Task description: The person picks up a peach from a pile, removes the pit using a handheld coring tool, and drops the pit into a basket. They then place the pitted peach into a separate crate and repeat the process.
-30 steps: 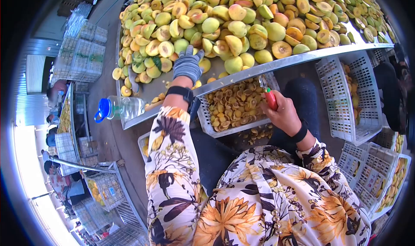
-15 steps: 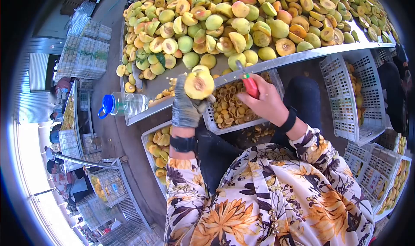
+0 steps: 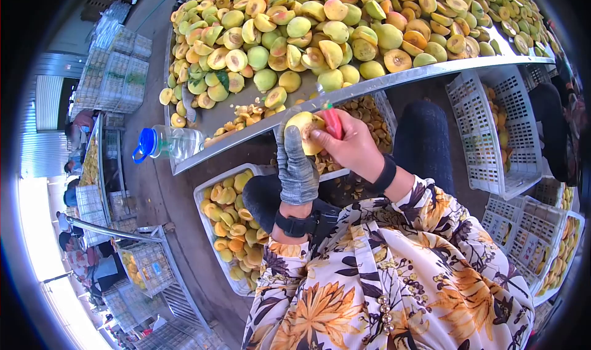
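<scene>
My left hand (image 3: 297,168), in a grey glove, grips a yellow halved fruit (image 3: 300,124) above the table's front edge. My right hand (image 3: 357,145) is bare and closed around a red-handled tool (image 3: 333,123). Its thumb presses on the cut face of the fruit, and the tool's tip is hidden. Beyond my hands, a large heap of halved green-yellow fruit (image 3: 265,60) covers much of the metal table (image 3: 369,90). Small peelings (image 3: 246,115) lie near its edge.
A crate of fruit halves (image 3: 203,211) stands at lower left, another crate (image 3: 385,113) under the table edge. A water bottle (image 3: 178,142) with a blue cap lies at the table's left corner. White crates (image 3: 523,122) stand at right. People work far left.
My left hand has moved right and turned the fruit. My right hand has moved left to it, bringing the red tool against the fruit. More of the lower-left crate shows.
</scene>
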A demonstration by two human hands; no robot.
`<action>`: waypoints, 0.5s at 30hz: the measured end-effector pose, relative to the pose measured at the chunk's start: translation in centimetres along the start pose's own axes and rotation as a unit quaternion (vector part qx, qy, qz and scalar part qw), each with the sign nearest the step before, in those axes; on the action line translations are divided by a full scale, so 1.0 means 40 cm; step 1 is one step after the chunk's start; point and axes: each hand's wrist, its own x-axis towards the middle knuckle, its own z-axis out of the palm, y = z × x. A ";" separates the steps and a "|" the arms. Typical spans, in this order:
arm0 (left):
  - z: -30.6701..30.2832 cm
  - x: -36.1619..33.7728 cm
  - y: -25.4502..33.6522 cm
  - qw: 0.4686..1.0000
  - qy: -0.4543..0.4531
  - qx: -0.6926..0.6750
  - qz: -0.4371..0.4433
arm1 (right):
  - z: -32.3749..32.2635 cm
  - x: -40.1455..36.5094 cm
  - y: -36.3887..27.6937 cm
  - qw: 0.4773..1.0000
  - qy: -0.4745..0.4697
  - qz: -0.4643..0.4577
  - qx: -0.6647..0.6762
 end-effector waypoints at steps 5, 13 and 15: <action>-0.015 -0.005 -0.020 0.996 0.022 0.072 0.050 | 0.007 -0.016 -0.006 0.950 0.046 -0.166 -0.261; -0.040 -0.040 -0.007 0.944 -0.018 0.303 0.133 | 0.001 -0.045 -0.024 0.949 0.022 -0.134 -0.285; -0.025 -0.046 0.014 0.885 -0.026 0.421 0.200 | 0.001 -0.049 -0.021 0.953 0.013 -0.118 -0.280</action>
